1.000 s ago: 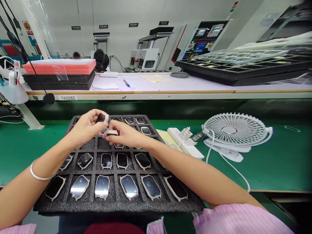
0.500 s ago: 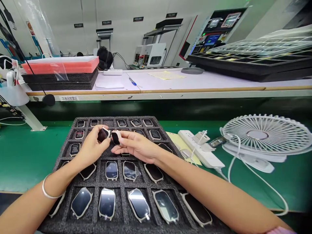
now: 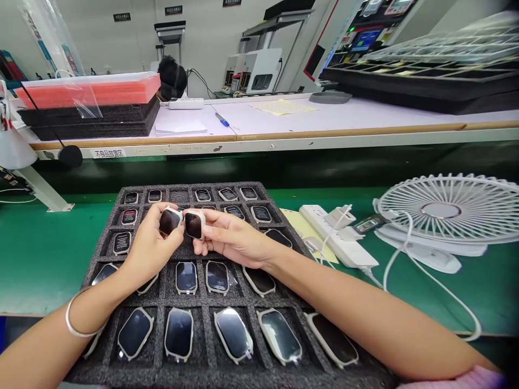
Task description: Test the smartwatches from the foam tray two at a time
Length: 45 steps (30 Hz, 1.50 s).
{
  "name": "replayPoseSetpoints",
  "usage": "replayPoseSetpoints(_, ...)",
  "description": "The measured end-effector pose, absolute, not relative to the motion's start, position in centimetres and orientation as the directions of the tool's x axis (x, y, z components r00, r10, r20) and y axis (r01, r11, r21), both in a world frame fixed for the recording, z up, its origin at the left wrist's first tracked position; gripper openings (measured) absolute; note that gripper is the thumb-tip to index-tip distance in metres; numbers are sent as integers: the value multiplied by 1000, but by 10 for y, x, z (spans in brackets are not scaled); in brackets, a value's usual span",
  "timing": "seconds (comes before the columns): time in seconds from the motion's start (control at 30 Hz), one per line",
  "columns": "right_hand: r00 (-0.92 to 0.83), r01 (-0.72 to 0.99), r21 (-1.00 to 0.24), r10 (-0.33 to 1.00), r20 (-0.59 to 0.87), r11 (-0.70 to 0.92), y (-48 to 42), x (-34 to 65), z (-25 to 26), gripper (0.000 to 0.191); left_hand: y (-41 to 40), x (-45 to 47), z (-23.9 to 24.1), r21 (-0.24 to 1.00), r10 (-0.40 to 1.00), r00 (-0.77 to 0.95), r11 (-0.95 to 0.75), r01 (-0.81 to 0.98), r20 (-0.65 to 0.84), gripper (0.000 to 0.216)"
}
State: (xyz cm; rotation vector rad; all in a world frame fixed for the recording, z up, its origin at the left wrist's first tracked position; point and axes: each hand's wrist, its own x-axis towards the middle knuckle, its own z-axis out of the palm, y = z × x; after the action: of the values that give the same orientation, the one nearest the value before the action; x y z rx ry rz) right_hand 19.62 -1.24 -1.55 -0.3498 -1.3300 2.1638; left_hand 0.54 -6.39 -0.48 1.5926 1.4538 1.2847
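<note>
My left hand [image 3: 151, 246] is closed round a small beige watch case [image 3: 170, 220] with a dark glossy screen. My right hand [image 3: 231, 239] pinches a second watch case [image 3: 194, 224] of the same kind right beside it. The two cases are held side by side, screens up, a little above a black foam tray [image 3: 160, 298]. The tray's pockets hold several more watch cases [image 3: 186, 277] with dark screens. A silver bangle sits on my left wrist.
The tray lies on a green bench mat [image 3: 36, 254]. To the right lie a white power strip [image 3: 344, 243] with plugs and a white desk fan [image 3: 446, 213] with its cable. Behind is a raised shelf [image 3: 284, 135] with stacked foam trays [image 3: 89, 111]; another person's head shows beyond.
My right hand turned its watch case so its screen faces up, and both cases now sit side by side. The camera view moved closer and lower over the tray.
</note>
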Motion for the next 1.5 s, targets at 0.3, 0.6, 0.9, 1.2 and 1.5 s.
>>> replayPoseSetpoints(0.3,-813,-320,-887,578,75,-334,-14,195,-16,56,-66,6,-4,906,966,-77,-200,372,245,35)
replayPoseSetpoints(0.6,-805,-322,-897,585,91,-303,-14,196,-17,59,-66,6,-5,900,963,-57,-223,375,263,34)
replayPoseSetpoints(0.9,-806,-334,-896,581,111,-293,-14,196,-17,56,-66,8,-4,884,961,-60,-221,412,268,31)
replayPoseSetpoints(1.2,-798,-321,-902,595,94,-288,-13,196,-17,57,-67,8,-3,907,968,-77,-193,373,238,41)
replayPoseSetpoints(1.5,-797,-318,-909,595,101,-271,-14,197,-17,56,-66,9,-4,904,965,-81,-203,377,251,39)
